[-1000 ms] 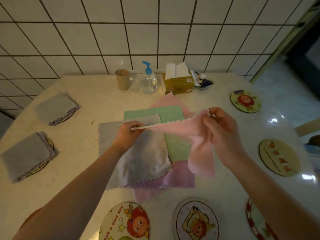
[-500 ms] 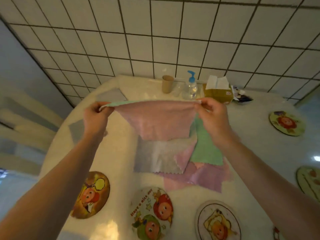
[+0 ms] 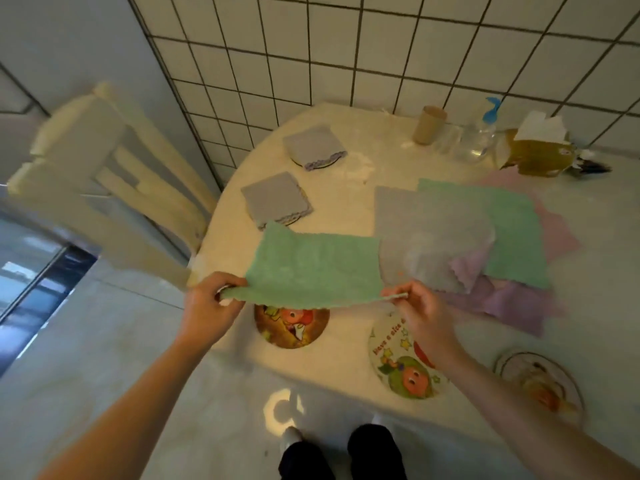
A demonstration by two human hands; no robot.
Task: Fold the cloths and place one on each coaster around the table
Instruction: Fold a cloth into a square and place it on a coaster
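- Your fingers (image 3: 412, 295) on the right hand (image 3: 424, 315) are pinching one near corner of the folded green scallop-edged cloth (image 3: 317, 268); the fingers on your left hand (image 3: 207, 308) are curled round and pinching the other near corner.
- You hold that green cloth in the air, stretched between both hands, its far part reaching out over the pale round marble-look table (image 3: 349, 209).
- Under the cloth's near edge lies a round brown cartoon-print coaster (image 3: 291, 327), partly hidden by it; whether cloth and coaster touch cannot be told.
- Just beside your right hand lies a round white coaster with stars and lettering (image 3: 403, 362), and further to your right a blurred round pale-rimmed coaster (image 3: 540, 379).
- At the table's middle sits the loose heap of flat unfolded cloths (image 3: 460, 233): a grey one on top at your left, a green one beside it, lilac and pink ones showing beneath.
- On the far left side, two folded grey cloths each cover a coaster: one nearer you (image 3: 275, 199), one further back (image 3: 313, 145).
- Against the white tiled wall (image 3: 346, 46) stand a tan paper cup (image 3: 429, 124), a clear pump bottle with a blue top (image 3: 479, 136) and a yellow tissue box (image 3: 535, 148).
- A cream wooden chair (image 3: 104, 174) stands at the table's left.
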